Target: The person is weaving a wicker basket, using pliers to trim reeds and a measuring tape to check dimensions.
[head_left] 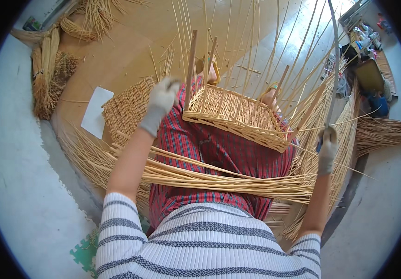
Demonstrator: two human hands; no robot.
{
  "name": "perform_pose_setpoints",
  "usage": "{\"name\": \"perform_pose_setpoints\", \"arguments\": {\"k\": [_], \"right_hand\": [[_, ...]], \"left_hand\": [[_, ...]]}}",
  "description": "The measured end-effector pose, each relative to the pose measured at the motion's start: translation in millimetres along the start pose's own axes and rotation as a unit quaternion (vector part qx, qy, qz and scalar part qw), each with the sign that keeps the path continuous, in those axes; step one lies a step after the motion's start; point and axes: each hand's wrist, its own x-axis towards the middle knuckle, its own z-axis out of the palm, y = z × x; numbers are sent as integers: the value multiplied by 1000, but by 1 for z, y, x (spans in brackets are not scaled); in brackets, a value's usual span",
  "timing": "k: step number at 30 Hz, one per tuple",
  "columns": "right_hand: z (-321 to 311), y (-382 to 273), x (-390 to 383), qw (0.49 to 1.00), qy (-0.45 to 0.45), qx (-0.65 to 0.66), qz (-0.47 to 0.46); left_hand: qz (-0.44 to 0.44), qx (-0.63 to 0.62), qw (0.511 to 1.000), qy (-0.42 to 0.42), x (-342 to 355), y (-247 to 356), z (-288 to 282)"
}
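A partly woven wicker basket (235, 111) rests on my lap, with wooden posts at its corners and long upright canes rising from its sides. My left hand (163, 95), in a pale work glove, is raised beside the basket's left post. Its fingers are curled, somewhat blurred, and whatever they hold cannot be made out. Off the basket's right corner, my gloved right hand (328, 151) is closed round a long, thin grey strip (334, 65) that reaches up to the top of the picture. A bit of blue shows at that hand.
A bundle of loose canes (228, 180) lies across my lap, and more canes spread at the right. On the left are a woven panel (128, 109), a white sheet (97, 111) and tied cane bundles (47, 69). Assorted items crowd the far right wall.
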Motion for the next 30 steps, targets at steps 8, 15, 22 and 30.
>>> {"name": "perform_pose_setpoints", "arguments": {"k": [8, 15, 22, 30], "right_hand": [[15, 22, -105, 969, -168, -180, 15], [30, 5, -84, 912, -203, -353, -45], [26, 33, -76, 905, -159, -388, -69], [26, 58, -83, 891, -129, -418, -122]], "left_hand": [[-82, -94, 992, 0, -63, -79, 20], [-61, -43, 997, 5, -57, -85, 25], [3, -6, 1000, 28, -40, -100, 25], [-24, 42, 998, 43, -36, -91, 24]]}}
